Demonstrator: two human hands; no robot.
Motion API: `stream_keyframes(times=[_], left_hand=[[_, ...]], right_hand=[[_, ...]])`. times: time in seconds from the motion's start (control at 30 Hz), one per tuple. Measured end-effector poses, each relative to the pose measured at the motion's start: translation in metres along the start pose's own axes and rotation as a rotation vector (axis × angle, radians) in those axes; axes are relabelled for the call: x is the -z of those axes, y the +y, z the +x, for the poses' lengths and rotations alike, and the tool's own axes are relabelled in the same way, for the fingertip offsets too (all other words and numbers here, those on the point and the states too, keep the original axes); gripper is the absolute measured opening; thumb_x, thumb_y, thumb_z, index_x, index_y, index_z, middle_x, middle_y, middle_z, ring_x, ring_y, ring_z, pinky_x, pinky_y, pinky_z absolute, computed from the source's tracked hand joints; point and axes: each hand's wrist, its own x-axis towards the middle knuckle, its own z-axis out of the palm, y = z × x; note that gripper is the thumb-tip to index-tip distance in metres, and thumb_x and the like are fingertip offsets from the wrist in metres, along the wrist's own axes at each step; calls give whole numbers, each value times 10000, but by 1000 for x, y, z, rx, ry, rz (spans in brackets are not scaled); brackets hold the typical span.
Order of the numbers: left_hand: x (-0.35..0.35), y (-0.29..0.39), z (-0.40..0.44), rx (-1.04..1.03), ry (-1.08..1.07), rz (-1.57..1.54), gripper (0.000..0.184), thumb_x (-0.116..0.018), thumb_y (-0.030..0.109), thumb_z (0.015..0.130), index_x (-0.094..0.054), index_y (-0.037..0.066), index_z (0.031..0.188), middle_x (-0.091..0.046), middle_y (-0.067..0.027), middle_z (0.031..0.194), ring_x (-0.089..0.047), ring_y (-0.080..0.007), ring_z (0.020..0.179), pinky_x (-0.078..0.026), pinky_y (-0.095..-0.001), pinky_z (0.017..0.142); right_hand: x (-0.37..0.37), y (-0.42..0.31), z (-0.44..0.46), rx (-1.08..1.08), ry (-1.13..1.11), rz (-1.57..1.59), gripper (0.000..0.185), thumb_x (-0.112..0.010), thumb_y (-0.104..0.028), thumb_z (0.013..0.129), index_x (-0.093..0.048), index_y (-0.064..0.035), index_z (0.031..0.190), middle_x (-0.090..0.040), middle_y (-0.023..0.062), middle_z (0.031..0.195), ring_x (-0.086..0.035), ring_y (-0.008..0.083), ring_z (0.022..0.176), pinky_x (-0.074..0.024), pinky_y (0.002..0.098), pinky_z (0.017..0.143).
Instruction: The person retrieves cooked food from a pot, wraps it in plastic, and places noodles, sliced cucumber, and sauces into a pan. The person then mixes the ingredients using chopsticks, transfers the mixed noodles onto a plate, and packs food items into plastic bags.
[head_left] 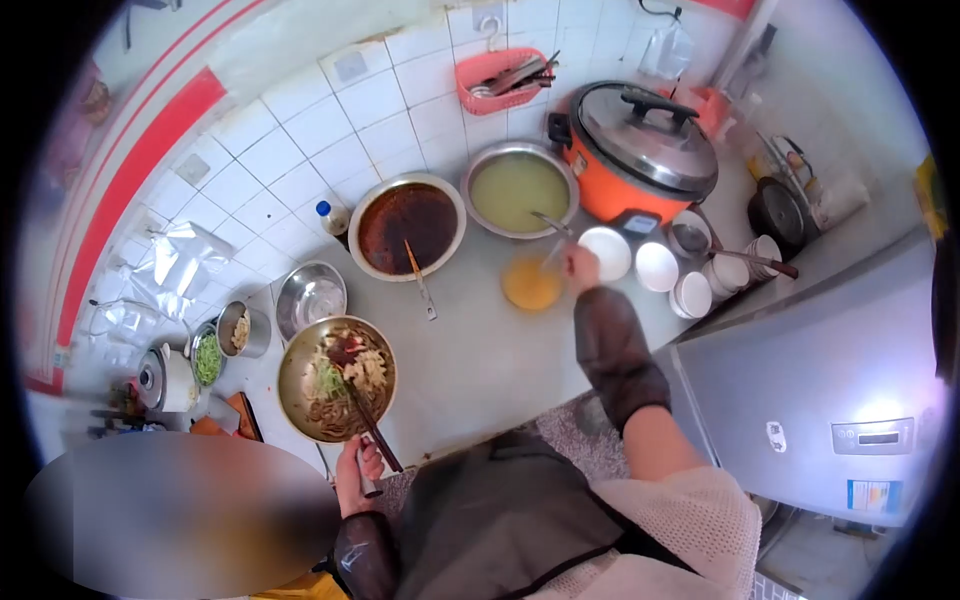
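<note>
My left hand (361,468) is wrapped around the handle of a metal pan (290,385) at the counter's front edge. Dark noodles (338,410) lie in the pan with shredded green vegetable, pale chopped pieces and red sauce. Dark chopsticks (372,425) lean out over its rim beside that hand. My right hand (581,266) is closed at the right side of a bowl of yellow liquid (531,284). A thin utensil, blurred, seems to run from its fingers toward that bowl; its kind is unclear. Close behind is a basin of pale green broth (515,192) with a ladle handle (551,223).
A basin of dark red sauce (405,225) holds a long-handled spoon. White bowls (657,268) stand at right below an orange cooker (630,160). An empty steel bowl (311,300) and chopped greens (208,358) are at left. A fridge (800,390) bounds the right side.
</note>
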Motion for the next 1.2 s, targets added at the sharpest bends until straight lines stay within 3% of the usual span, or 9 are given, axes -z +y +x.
stream_keyframes(times=[0.03, 0.1, 0.27, 0.33, 0.57, 0.7, 0.87, 1.0, 1.2], left_hand=[[5, -7, 1, 29, 64, 47, 203, -464, 242, 955, -470, 61, 862, -408, -2, 631, -340, -68, 427, -288, -211, 355], [12, -25, 13, 120, 34, 21, 207, -469, 241, 952, -469, 53, 865, -416, -10, 648, -351, -75, 442, -292, -216, 367], [-20, -61, 44, 313, -95, -15, 204, -468, 226, 950, -463, 38, 871, -401, -10, 648, -355, -86, 455, -298, -218, 378], [-32, -75, 61, 380, -198, 53, 205, -464, 224, 950, -462, 40, 860, -406, -9, 648, -359, -84, 459, -305, -218, 388], [-72, -98, 103, 337, -225, 308, 183, -447, 199, 944, -441, 47, 842, -435, -14, 655, -389, -100, 489, -339, -253, 433], [-81, -104, 110, 328, -260, 324, 189, -458, 191, 939, -433, 25, 850, -426, -25, 652, -388, -111, 491, -340, -264, 436], [-88, -108, 108, 327, -239, 354, 195, -468, 199, 937, -457, 30, 839, -424, -11, 636, -369, -99, 460, -318, -253, 413], [-90, -109, 104, 317, -220, 372, 198, -473, 197, 934, -456, 28, 832, -429, -15, 637, -375, -99, 464, -318, -253, 414], [-92, -111, 99, 287, -220, 374, 204, -477, 196, 935, -451, 24, 828, -431, -22, 641, -380, -101, 472, -329, -261, 419]], right_hand=[[-4, 0, 16, -13, -4, 4, 302, -509, -202, 870, -495, -81, 595, -478, 35, 504, -468, 158, 437, -353, 317, 422], [-13, -9, 33, -614, -146, 485, 297, -519, -241, 868, -554, -63, 633, -516, 34, 525, -483, 165, 429, -371, 326, 433], [14, -72, -13, -188, -369, -293, 247, -533, -224, 880, -635, -8, 817, -624, 82, 673, -565, 159, 509, -432, 280, 493], [18, -79, -45, -126, 40, 11, 272, -516, -230, 895, -625, 18, 870, -627, 97, 690, -587, 150, 537, -461, 275, 521], [5, -41, -88, -420, 240, 498, 276, -485, -193, 922, -611, 49, 963, -647, 143, 756, -648, 206, 666, -548, 299, 621], [13, -77, -110, -432, 238, 629, 265, -476, -168, 925, -606, 57, 973, -657, 155, 787, -657, 219, 687, -556, 311, 652], [24, -134, -134, -189, 112, 211, 257, -467, -159, 936, -607, 53, 971, -665, 166, 839, -662, 227, 715, -550, 308, 690], [9, -79, -119, -177, 185, 193, 252, -458, -147, 933, -606, 54, 967, -665, 168, 843, -664, 231, 724, -544, 306, 698], [11, -57, -124, -421, 251, 746, 245, -444, -130, 934, -604, 54, 960, -666, 169, 858, -667, 235, 738, -536, 296, 702]])
